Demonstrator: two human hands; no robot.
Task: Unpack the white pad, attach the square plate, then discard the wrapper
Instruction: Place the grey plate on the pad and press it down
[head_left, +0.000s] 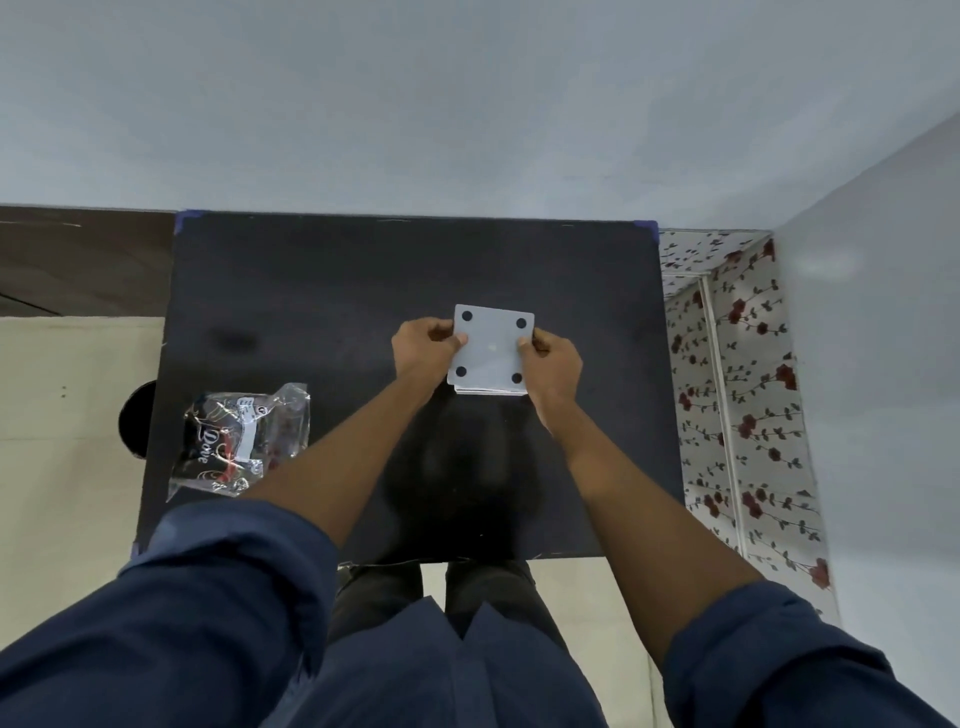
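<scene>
A pale square plate (491, 349) with a black dot at each corner lies on top of the white pad (488, 391), of which only a thin edge shows below it. Both sit at the middle right of the black table (311, 291). My left hand (423, 349) grips the plate's left edge, thumb on top. My right hand (553, 364) pinches the right edge the same way. The clear plastic wrapper (241, 441), printed in black, red and white, lies crumpled near the table's front left corner, apart from both hands.
A round black object (136, 418) sticks out from under the table's left edge. A flower-patterned surface (737, 389) stands to the right of the table. A pale wall rises behind the table's far edge.
</scene>
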